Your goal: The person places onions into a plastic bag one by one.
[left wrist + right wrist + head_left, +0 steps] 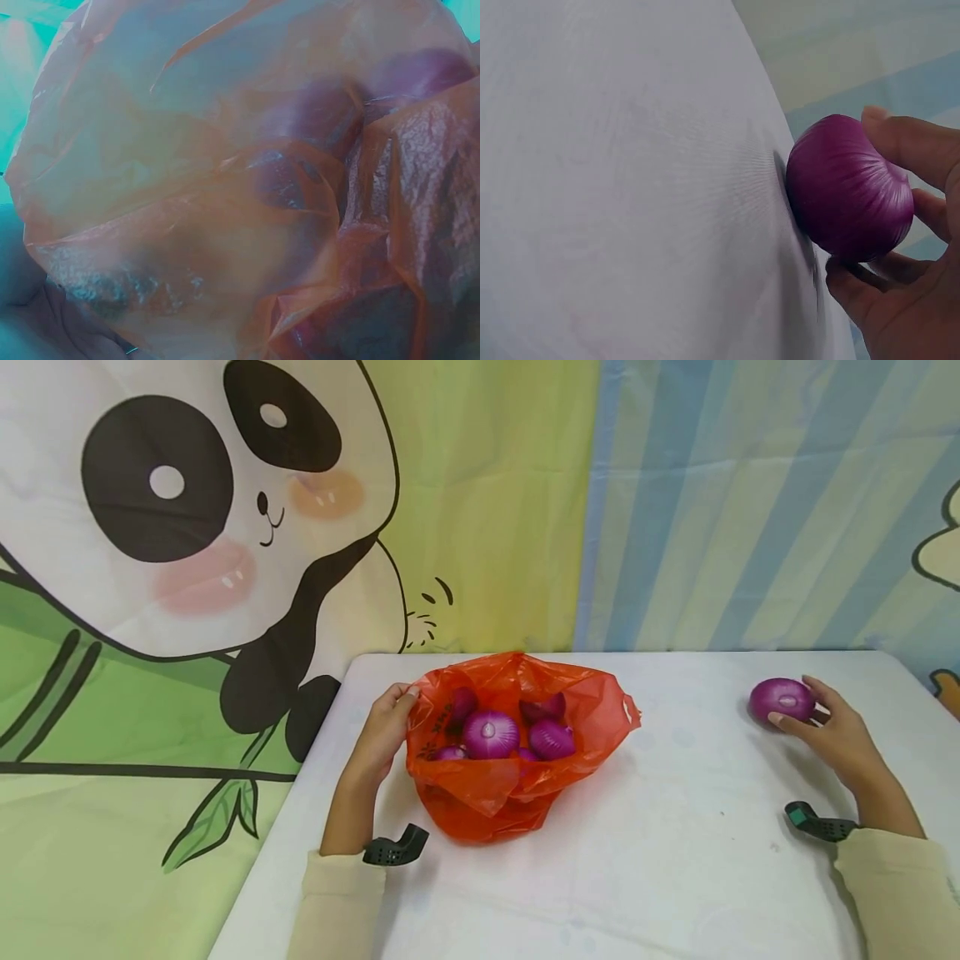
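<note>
A red plastic bag (480, 810) stands with its mouth spread on the white table, left of the middle. Several purple onions, among them a shiny one (491, 734), lie inside it. My left hand (384, 731) pinches the bag's left rim between thumb and fingers. In the left wrist view the thin bag film (187, 180) fills most of the picture, with onions dimly showing through. Far to the right, my right hand (840, 735) grips one purple onion (780, 700) by its side. The right wrist view shows thumb and fingers around this onion (847, 187), close to the tabletop.
The white table (645, 877) stretches between the bag and the right hand. Behind its far edge hangs a printed cloth (487, 510) with a panda and stripes. Dark wrist devices sit on the left wrist (396, 846) and the right wrist (821, 823).
</note>
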A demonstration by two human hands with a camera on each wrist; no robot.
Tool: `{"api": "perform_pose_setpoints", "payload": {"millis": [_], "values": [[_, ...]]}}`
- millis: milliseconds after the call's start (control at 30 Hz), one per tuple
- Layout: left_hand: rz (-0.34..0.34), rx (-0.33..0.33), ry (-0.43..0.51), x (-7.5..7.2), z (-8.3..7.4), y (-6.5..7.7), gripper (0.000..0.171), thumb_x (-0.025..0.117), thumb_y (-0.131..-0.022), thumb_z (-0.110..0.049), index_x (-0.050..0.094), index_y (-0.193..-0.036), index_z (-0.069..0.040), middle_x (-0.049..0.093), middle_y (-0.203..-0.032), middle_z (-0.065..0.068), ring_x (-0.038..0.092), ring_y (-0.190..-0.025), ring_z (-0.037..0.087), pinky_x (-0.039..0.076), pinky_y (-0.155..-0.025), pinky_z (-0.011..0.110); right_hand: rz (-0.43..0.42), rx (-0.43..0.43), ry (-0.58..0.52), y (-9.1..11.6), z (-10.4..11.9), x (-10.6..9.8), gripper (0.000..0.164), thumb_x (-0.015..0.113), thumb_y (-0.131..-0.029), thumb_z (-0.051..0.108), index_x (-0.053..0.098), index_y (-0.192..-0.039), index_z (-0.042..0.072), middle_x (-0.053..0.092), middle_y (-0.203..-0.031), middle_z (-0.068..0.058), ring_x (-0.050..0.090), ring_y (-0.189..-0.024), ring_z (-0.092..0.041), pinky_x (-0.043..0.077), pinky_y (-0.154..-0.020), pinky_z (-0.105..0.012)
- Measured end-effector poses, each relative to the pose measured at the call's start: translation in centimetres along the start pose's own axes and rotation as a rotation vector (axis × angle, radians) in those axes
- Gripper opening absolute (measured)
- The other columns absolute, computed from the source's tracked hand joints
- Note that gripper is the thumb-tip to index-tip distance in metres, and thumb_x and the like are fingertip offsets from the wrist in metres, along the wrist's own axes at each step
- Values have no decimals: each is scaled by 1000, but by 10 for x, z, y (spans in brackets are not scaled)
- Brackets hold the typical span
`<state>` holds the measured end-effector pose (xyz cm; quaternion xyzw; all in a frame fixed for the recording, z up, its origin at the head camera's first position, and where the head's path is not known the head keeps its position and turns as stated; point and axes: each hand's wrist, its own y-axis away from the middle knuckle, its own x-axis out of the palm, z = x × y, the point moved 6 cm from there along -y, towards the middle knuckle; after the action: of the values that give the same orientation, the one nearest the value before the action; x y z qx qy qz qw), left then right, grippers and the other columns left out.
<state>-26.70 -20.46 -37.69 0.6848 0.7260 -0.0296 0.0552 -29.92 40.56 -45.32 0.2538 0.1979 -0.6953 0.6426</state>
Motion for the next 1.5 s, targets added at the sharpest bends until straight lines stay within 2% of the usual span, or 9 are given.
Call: {"api": "perform_pose_setpoints", "payload": {"millis": [200, 567, 800, 1167, 1200, 1300, 1400, 1433, 1500], "values": [[0, -11, -14, 0, 3, 1, 26, 43, -104, -25, 52, -106, -1, 47, -86, 5, 46, -87, 20, 37, -81, 34, 14, 10, 5, -2, -4, 4, 94, 61, -92, 49, -2, -156, 22, 4, -155, -31, 16, -131, -61, 24, -93, -74], [1, -12, -13, -1, 8, 0, 29, 44, -104, -27, 52, -106, 0, 51, -91, 7, 48, -89, 21, 39, -81, 33, -47, -26, 7, -8, 3, 6, 81, 58, -96, 40, 10, -156, 13, 17, -152, -33, 27, -130, -57, 27, -99, -65], [10, -10, -12, -1, 5, 0, 29, 44, -104, -28, 51, -108, 0, 52, -95, 6, 49, -93, 21, 40, -84, 33, -47, -16, 18, -8, 6, 4, 83, 58, -95, 44, 11, -156, 12, 16, -152, -34, 25, -131, -58, 28, -96, -69], [6, -8, -10, 0, 4, -2, 29, 44, -104, -28, 51, -108, 0, 52, -96, 7, 50, -92, 22, 40, -83, 33, -37, -84, 75, -4, 38, 8, 82, 61, -94, 42, 15, -155, 12, 23, -149, -35, 32, -126, -58, 35, -90, -69], [5, -7, -9, 0, 4, -2, 29, 43, -104, -28, 52, -108, 0, 52, -97, 7, 50, -92, 22, 41, -83, 33, -34, -98, 78, -3, 43, 8, 82, 62, -94, 41, 16, -155, 11, 25, -148, -35, 33, -125, -58, 39, -89, -65], [1, -4, -7, 0, 3, -2, 28, 43, -104, -27, 52, -108, 0, 52, -96, 8, 50, -91, 22, 41, -82, 33, -33, -145, 81, -2, 56, 9, 81, 64, -93, 40, 21, -154, 10, 30, -146, -34, 38, -123, -55, 54, -81, -36], [1, -3, -9, -1, 3, -2, 29, 43, -104, -27, 52, -108, 0, 52, -95, 8, 50, -90, 21, 41, -82, 33, -23, -176, 75, -2, 66, 11, 81, 66, -92, 40, 23, -154, 10, 33, -145, -32, 40, -121, -52, 44, -65, -10], [0, -3, -9, -1, 3, -2, 29, 43, -104, -27, 52, -108, 0, 52, -94, 8, 50, -90, 21, 41, -81, 33, -19, -177, 75, -2, 69, 12, 81, 66, -92, 41, 23, -154, 11, 33, -145, -31, 40, -121, -52, 41, -64, -7], [-1, -1, -11, -1, 2, -2, 29, 43, -105, -27, 52, -108, 0, 52, -94, 8, 50, -89, 21, 42, -81, 32, -6, -179, 77, -2, 75, 14, 81, 65, -92, 42, 23, -154, 11, 32, -146, -31, 40, -122, -51, 47, -69, -13]]}}
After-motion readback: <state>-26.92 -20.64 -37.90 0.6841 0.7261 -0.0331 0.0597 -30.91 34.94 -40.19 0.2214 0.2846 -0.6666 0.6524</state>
